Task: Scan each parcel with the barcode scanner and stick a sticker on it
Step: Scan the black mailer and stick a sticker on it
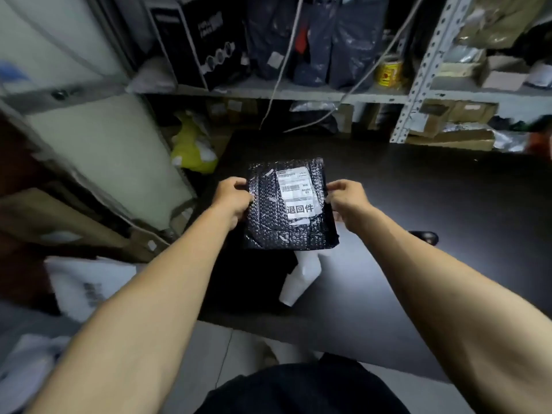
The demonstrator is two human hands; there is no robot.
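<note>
Over table | 1 parcel, 2 labels | left grip, right grip grasping it

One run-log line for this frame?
left hand: grips parcel left edge | right hand: grips right edge | sticker: on | scanner: unseen

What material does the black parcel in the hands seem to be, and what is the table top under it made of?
The black parcel looks like a plastic bubble mailer: its glossy surface shows rows of small bumps that catch the light, with white paper labels stuck on. The left hand and right hand each pinch a side edge. The table top is dark and smooth with a dull sheen, perhaps laminate; the blurred view leaves this open.
</note>
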